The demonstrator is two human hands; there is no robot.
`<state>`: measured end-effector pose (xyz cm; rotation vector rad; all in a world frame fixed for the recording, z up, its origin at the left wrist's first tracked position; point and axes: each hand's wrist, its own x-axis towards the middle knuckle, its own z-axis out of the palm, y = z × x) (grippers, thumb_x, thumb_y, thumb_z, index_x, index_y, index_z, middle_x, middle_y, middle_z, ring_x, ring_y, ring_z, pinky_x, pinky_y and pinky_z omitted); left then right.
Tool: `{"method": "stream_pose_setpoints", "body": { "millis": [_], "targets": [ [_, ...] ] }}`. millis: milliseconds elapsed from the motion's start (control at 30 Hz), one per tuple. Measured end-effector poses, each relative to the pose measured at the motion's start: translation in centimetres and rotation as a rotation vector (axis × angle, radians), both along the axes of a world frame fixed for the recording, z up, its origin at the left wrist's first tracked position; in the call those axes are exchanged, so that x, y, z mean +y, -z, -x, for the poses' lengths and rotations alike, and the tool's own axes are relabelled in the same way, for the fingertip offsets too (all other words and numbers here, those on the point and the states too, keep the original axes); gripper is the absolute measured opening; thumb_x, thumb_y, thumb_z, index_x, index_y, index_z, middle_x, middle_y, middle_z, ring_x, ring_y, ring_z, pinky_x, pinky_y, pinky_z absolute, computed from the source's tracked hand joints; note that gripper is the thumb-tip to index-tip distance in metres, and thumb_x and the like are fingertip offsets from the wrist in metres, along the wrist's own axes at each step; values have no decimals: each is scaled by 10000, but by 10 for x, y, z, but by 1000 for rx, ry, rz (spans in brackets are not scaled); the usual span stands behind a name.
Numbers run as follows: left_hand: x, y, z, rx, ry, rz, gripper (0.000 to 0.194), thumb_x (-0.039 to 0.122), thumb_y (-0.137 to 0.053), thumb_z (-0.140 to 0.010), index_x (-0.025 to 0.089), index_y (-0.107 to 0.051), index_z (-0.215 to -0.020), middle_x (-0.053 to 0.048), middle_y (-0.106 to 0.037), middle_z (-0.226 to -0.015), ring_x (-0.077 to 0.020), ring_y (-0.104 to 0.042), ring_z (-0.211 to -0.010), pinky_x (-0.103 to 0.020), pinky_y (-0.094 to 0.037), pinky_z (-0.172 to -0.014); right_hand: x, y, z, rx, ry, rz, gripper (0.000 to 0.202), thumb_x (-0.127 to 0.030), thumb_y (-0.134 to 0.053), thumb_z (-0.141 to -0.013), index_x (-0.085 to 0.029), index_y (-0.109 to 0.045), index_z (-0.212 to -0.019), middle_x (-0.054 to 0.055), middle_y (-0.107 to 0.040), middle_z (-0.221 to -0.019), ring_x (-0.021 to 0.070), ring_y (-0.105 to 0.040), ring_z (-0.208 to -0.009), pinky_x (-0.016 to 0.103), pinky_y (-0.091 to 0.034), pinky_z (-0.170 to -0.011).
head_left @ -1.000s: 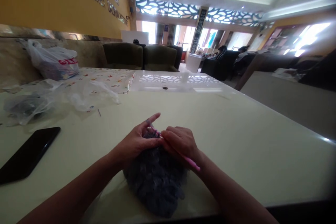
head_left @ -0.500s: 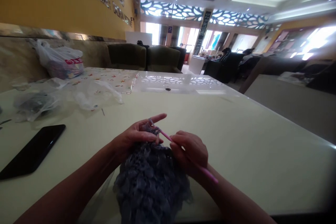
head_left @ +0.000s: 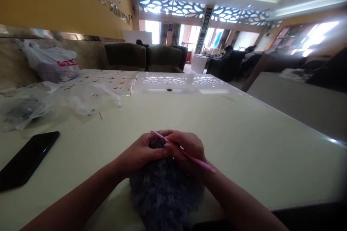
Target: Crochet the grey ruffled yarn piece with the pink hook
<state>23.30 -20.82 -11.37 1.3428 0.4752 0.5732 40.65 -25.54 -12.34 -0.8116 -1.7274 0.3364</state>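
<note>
Dark grey-blue crochet work hangs from my hands over the near edge of the table. My left hand pinches its top edge, thumb laid across the front. A pink crochet hook is held in my right hand, its shaft running back over the wrist. The hook's tip lies at the top of the work, beside the left fingers. Both hands are close together, and the fingertips behind the work are partly hidden.
On the white table lie a black phone at left, a clear plastic bag with dark contents and a crumpled bag. A full carrier bag stands at the back left. Armchairs stand beyond.
My right hand has moved up and left against the left hand, bringing the hook across the top of the work. My left index finger, stretched out before, is now bent in. The view has shifted slightly.
</note>
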Motion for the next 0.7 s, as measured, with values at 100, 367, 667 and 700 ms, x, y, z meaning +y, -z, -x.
{"method": "stream_pose_setpoints", "body": {
  "millis": [100, 367, 667, 700],
  "targets": [
    [-5, -1, -2, 57, -87, -256, 414, 285, -758, -793, 244, -676, -1196, -47, -684, -1210, -239, -587, -1154, -312, -408, -1011, 1, 1, 0, -173, 105, -207, 178, -248, -608, -930, -165, -594, -773, 18, -664, -738, 104, -589, -624, 230, -461, -631],
    [0, -3, 6, 12, -397, -323, 342, 368, -514, -954, 178, -631, -695, 8, -623, -715, -141, -580, -709, -231, -462, -703, 5, -8, -5, 15, -142, 198, 282, -415, -728, -832, -180, -677, -980, 24, -664, -882, 139, -615, -780, 251, -495, -727],
    [38, -6, 28, 265, -775, -930, 299, 305, -509, -940, 162, -650, -719, 6, -638, -696, -127, -583, -655, -225, -429, -653, 19, -8, -24, -239, -176, 131, 193, -295, -566, -957, -186, -626, -809, -24, -610, -724, 124, -583, -706, 417, -396, -1065],
    [40, -5, 28, 289, -777, -974, 305, 307, -506, -940, 159, -654, -718, 4, -646, -688, -129, -588, -641, -228, -427, -642, 22, -8, -28, -311, -118, 107, 188, -272, -544, -967, -189, -616, -815, -29, -608, -718, 120, -580, -691, 454, -348, -1107]
  ]
}}
